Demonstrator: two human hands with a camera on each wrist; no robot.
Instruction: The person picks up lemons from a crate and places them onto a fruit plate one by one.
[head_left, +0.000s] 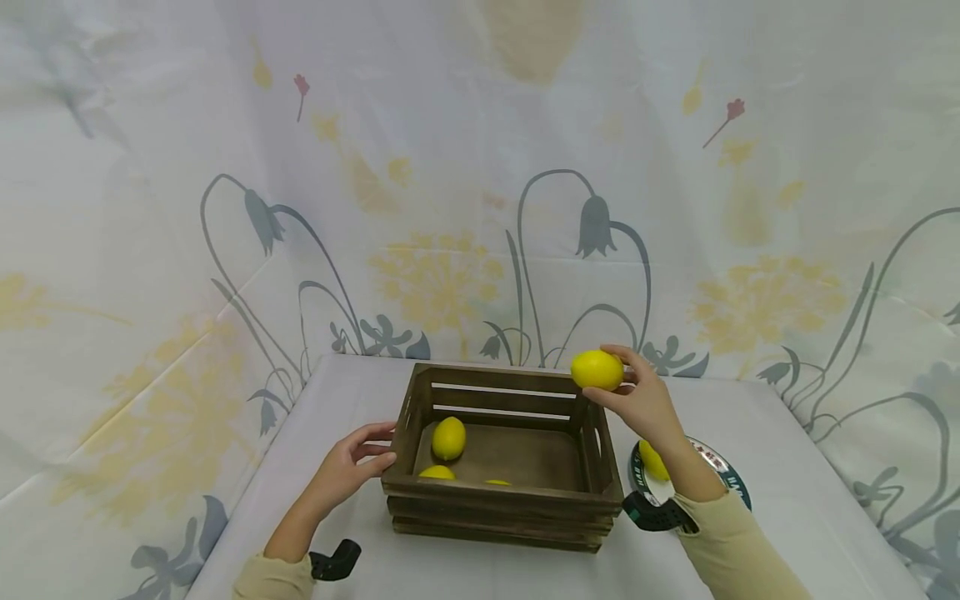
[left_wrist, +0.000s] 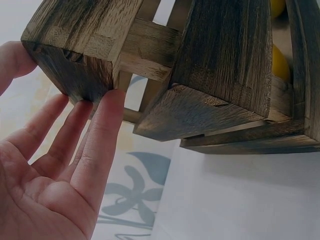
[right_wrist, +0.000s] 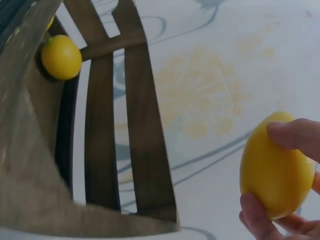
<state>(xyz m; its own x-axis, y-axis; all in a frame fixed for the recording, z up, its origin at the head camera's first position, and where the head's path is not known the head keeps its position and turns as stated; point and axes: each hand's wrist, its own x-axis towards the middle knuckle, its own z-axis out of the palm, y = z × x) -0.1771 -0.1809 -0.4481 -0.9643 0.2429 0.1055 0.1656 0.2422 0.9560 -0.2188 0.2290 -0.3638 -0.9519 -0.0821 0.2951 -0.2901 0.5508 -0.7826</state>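
Pale cloth (head_left: 465, 167) printed with grey bellflowers and yellow blooms backs a white counter (head_left: 360, 383), whose far edge runs just below the print. Near the middle of the counter stands a brown slatted crate (head_left: 502, 514), open side up, its walls likely keeping rounded fruit from rolling away. Inside, one lemon (head_left: 448, 438) lies toward the crate's left end, a second lemon (head_left: 437, 472) sits partly hidden behind the near wall, and farther right along that wall only a yellow sliver (head_left: 497, 482) shows. At the crate's left end rests the left hand (head_left: 352, 458), fingers loosely extended, clasping nothing, with their tips against the wood, probably to steady it. The right hand (head_left: 641, 400) grasps a lemon (head_left: 597, 370) between thumb and fingers, raised by the crate's far right corner and apart from the wood in the right wrist view; gripping from opposite sides presumably keeps so smooth a fruit from slipping. Toward the counter's right edge, beside the crate, lies a green-rimmed plate (head_left: 638, 475) bearing another lemon (head_left: 652, 461), partly covered by the right forearm; that spot seems handy for the right hand. Each wrist wears a black device (head_left: 337, 561), below a beige sleeve (head_left: 738, 542).
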